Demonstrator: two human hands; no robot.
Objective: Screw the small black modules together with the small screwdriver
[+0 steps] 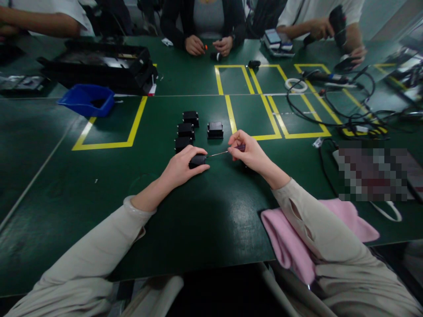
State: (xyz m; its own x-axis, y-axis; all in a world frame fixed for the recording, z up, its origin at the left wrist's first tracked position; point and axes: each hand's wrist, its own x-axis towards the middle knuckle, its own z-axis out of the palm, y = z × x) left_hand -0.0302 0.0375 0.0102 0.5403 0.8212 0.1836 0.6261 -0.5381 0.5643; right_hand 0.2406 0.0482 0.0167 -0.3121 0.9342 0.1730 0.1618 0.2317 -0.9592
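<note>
My left hand (181,166) grips a small black box-shaped part (197,161) against the green table, fingers over its top and thumb along the near side. A screwdriver (240,148) with a dark handle is pinched in my right hand (248,152). Its thin metal shaft points left, and the tip meets the right end of the held part. Just beyond my left hand stand similar black parts in a column: one partly covered (183,144), one in the middle (185,130) and one farthest (191,117). Another black part (215,129) sits apart to their right.
A blue bin (87,99) and stacked black trays (99,66) are at the left. Cables (357,110), a white tape ring (296,85) and a power tool (327,78) lie at the right. Pink cloth (287,237) lies under my right forearm. Several people sit opposite.
</note>
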